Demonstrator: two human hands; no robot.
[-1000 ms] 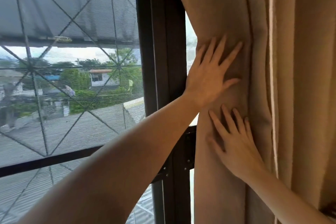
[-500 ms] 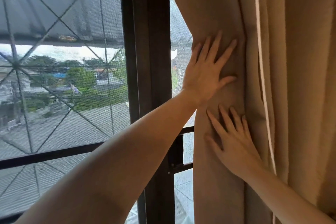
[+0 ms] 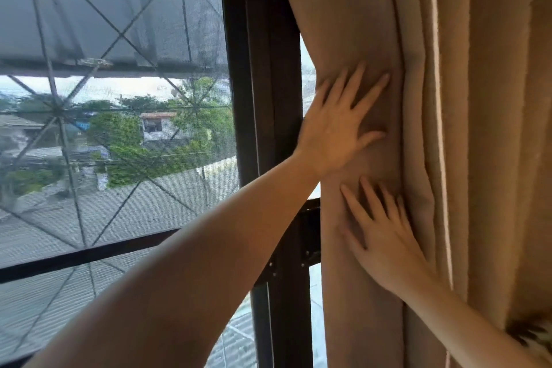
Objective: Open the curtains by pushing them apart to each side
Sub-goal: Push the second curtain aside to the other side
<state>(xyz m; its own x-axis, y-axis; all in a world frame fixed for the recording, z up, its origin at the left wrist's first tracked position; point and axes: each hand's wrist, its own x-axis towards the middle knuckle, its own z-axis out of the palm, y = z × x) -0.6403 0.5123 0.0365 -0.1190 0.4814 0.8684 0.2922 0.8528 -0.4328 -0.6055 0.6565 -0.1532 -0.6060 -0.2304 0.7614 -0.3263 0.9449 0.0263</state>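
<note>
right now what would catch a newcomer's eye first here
Two bare hands pressed flat on the beige curtain bunched at the right: the left hand above, the right hand below. To the left, the dark-framed window shows houses and trees.

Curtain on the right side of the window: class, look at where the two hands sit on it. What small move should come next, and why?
Probably keep both flat palms pressing the curtain a little further right. The left hand sits above the right hand on its bunched leading edge, yet a thin strip of window right of the dark frame remains partly covered.
</note>
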